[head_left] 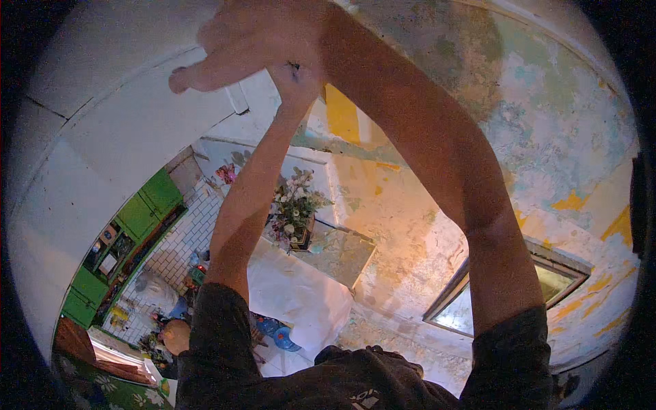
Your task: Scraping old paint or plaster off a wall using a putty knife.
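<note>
Both my arms are raised, and the forearms meet at the top of the head view. My right hand [249, 41] reaches across to the left, with one finger or thumb stretched out; its other fingers are partly cut off at the upper edge. Behind it, my left hand [295, 76] shows only its wrist and base, its fingers hidden by the right hand. A small dark mark [294, 67] lies near that wrist; I cannot make out what it is. Nothing held is visible in either hand.
Peeling, patchy plaster wall [547, 102] fills the right, with a framed mirror or window [560, 283]. Beyond my left arm are a vase of flowers [297, 212], a white-covered surface [294, 280], green cabinets [147, 208] and white tiles [174, 239]. A person's head [176, 336] shows at lower left.
</note>
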